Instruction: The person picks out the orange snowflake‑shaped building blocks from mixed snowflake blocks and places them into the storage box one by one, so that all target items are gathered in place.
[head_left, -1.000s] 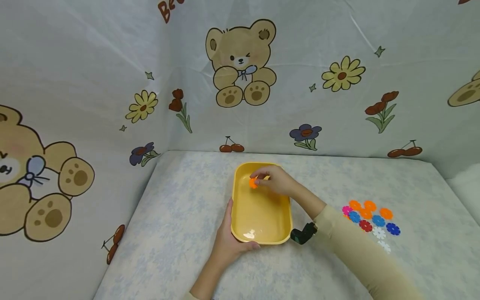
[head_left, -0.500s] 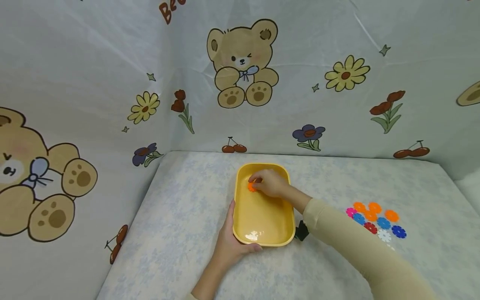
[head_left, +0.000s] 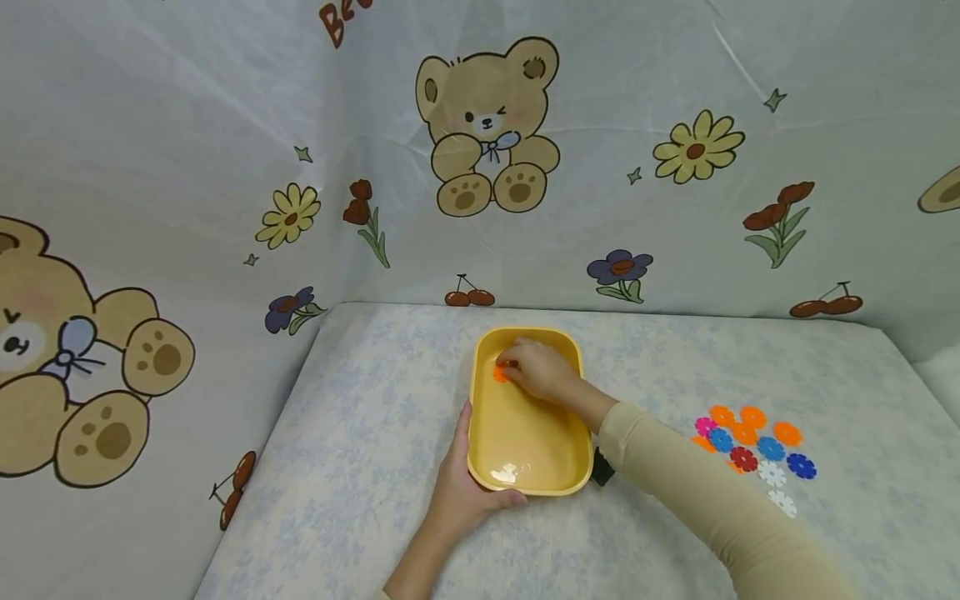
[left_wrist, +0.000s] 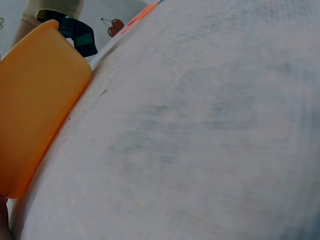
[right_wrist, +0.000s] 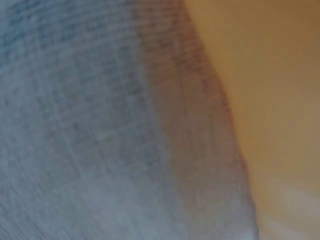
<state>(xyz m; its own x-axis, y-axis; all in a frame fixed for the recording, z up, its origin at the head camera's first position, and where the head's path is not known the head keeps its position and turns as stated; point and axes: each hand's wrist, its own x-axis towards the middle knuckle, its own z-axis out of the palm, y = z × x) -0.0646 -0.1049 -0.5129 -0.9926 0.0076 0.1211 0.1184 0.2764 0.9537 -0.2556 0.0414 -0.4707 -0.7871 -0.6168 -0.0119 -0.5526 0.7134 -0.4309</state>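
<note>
- Setting: a tabletop screened by printed fabric; the wider room's type could not be determined.
- Backdrop: a white, creased sheet [head_left: 600, 75] bearing tan cartoon bears [head_left: 459, 87], yellow daisies [head_left: 696, 151] and brownish-red cherries [head_left: 481, 297] hung behind and to the left of the table [head_left: 360, 433], meeting in a corner.
- Surface: a pale, blue-mottled woven cloth [left_wrist: 200, 130] covered the tabletop.
- Contents: brightly coloured flower-shaped discs [head_left: 744, 459] and a yellow, rounded-rectangular tray [head_left: 525, 450] gave it a play-area look.

Tray [head_left: 528, 454]: plain yellow, reading orange in left wrist view. Tray disc [head_left: 500, 374]: orange. Loose discs [head_left: 743, 458]: orange, pink, light blue, dark blue, red, white. Bench [head_left: 360, 433]: off-white, mottled pale blue. Backdrop [head_left: 592, 75]: pale grey, printed with tan bears [head_left: 459, 154], yellow daisies [head_left: 696, 151], red-brown cherries [head_left: 482, 297]. Sleeve [head_left: 697, 475]: plain cream.
</note>
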